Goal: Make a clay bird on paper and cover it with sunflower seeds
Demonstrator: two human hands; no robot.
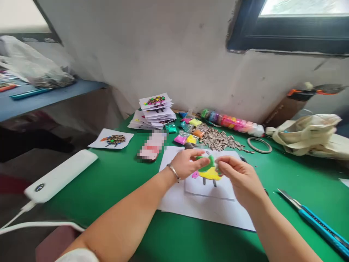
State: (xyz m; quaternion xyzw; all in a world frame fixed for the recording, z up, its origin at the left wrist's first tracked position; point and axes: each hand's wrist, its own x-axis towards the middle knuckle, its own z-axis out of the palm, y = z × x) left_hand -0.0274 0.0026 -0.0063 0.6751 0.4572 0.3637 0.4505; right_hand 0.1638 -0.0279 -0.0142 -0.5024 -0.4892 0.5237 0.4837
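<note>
"Anything risky on this worktop (191,247)?"
"The white sheet (174,205) seems unfastened; a dragging wrist could slide it, and the card (192,190) on top."
"And the blue cutter (313,222)?"
"Near the right forearm, blade apparently out. A careless sweep might nick skin."
"What are the fingers doing?"
"The left hand (185,163) grasps the green clay (207,168) above the card. The right hand (242,174) has pinched fingertips beside it; I can't tell whether they grip any."
"So the clay?"
"Pulling too hard could tear it; dropping it could smudge the yellow body (211,175) below."
</note>
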